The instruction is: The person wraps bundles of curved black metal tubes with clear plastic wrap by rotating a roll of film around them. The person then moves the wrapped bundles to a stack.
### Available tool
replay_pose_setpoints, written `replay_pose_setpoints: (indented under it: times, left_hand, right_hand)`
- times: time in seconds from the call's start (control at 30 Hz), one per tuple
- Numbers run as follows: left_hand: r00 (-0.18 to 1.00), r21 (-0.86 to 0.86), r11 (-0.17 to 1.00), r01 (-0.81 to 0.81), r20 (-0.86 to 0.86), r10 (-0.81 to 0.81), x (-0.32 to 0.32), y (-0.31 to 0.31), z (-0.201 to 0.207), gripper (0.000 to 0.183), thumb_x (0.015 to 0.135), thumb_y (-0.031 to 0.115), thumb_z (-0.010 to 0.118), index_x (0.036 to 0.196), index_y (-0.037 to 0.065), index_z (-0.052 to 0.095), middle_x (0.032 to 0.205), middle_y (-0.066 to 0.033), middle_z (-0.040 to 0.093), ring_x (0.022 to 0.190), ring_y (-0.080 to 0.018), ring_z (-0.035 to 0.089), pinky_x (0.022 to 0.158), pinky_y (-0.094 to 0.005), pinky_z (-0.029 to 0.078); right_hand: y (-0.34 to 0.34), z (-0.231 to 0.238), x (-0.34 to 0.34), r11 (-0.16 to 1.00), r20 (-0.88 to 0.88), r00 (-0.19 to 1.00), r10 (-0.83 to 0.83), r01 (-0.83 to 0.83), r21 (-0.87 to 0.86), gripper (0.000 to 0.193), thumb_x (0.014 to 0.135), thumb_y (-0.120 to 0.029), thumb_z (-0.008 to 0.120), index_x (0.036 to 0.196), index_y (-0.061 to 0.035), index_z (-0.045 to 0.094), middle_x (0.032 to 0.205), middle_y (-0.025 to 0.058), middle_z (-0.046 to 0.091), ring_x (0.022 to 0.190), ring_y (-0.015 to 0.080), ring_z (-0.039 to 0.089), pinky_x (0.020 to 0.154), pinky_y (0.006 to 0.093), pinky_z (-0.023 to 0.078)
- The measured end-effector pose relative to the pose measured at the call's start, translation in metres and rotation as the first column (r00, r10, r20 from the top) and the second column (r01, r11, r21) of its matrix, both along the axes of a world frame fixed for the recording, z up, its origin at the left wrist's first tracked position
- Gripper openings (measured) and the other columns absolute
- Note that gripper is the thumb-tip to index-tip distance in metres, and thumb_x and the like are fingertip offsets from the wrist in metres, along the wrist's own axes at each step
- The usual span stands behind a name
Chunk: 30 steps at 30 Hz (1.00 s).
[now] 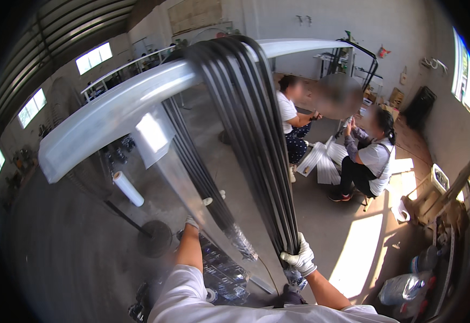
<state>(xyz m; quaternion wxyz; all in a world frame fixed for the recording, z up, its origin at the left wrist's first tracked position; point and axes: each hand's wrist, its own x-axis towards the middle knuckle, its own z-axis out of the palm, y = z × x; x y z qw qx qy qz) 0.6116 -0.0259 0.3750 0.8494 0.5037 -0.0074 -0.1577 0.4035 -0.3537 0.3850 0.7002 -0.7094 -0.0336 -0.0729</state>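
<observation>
Long black rubber-like strips (245, 113) hang in a bundle over a pale metal beam (132, 102). My right hand (300, 257), in a white glove, is closed round the front length of the bundle near its lower end. Clear plastic film (294, 277) wraps the strips just below that hand. The rear length of strips (197, 161) drops behind the beam, and its end (240, 242) is also wrapped in film. Reaching past the beam's metal post (183, 188), my gloved left hand (208, 201) has its fingers round the rear strips; the post hides part of it.
Two people (375, 156) sit low at the right, handling pale flat strips (321, 164). A white film roll (128, 188) and a round dark base (155, 238) stand at the left. Film-wrapped bundles (221, 274) lie by my feet. Bottles (402, 288) and boxes line the right side.
</observation>
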Motion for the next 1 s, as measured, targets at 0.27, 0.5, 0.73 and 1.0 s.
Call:
replay_pose_setpoints:
  times: [0.27, 0.5, 0.73, 1.0]
  left_hand:
    - [0.997, -0.146, 0.987, 0.061, 0.063, -0.052, 0.003, -0.011, -0.002, 0.052, 0.071, 0.011, 0.067, 0.118, -0.003, 0.048, 0.1, -0.0106, 0.058, 0.093, -0.0211, 0.057, 0.081, -0.0351, 0.05]
    - [0.984, -0.248, 0.968, 0.033, 0.177, 0.012, -0.014, -0.009, 0.019, 0.044, 0.075, 0.001, 0.063, 0.116, -0.002, 0.049, 0.097, -0.0084, 0.059, 0.092, -0.0194, 0.058, 0.081, -0.0328, 0.051]
    - [0.9, -0.392, 0.916, 0.093, 0.426, 0.091, -0.014, 0.002, 0.092, 0.05, 0.077, 0.013, 0.067, 0.12, -0.001, 0.046, 0.104, -0.0105, 0.059, 0.096, -0.0233, 0.058, 0.08, -0.0339, 0.052]
    - [0.687, -0.407, 0.868, -0.285, 0.544, 0.481, -0.071, 0.117, 0.205, 0.036, 0.07, 0.005, 0.058, 0.105, -0.004, 0.057, 0.097, -0.0132, 0.061, 0.09, -0.0255, 0.06, 0.085, -0.0348, 0.05]
  right_hand:
    - [-0.001, 0.003, -0.003, 0.978, -0.001, 0.998, -0.062, 0.061, -0.199, 0.061, 0.055, -0.048, 0.082, 0.088, -0.0067, 0.051, 0.075, 0.0079, 0.06, 0.068, 0.0162, 0.052, 0.069, 0.0311, 0.045]
    - [0.006, 0.038, 0.003, 0.99, -0.02, 0.997, -0.076, 0.073, -0.123, 0.052, 0.058, -0.039, 0.082, 0.087, -0.0055, 0.055, 0.069, 0.005, 0.059, 0.064, 0.0101, 0.048, 0.065, 0.0279, 0.044]
    - [0.001, 0.139, 0.029, 0.994, 0.049, 0.995, 0.083, -0.079, -0.081, 0.066, 0.059, -0.032, 0.085, 0.109, 0.0002, 0.056, 0.086, 0.0033, 0.064, 0.078, 0.008, 0.053, 0.075, 0.0243, 0.045]
    - [0.053, 0.258, 0.024, 0.952, 0.408, 0.861, 0.302, -0.25, -0.177, 0.066, 0.057, -0.046, 0.081, 0.099, -0.0018, 0.057, 0.081, 0.0084, 0.066, 0.074, 0.0147, 0.061, 0.072, 0.028, 0.048]
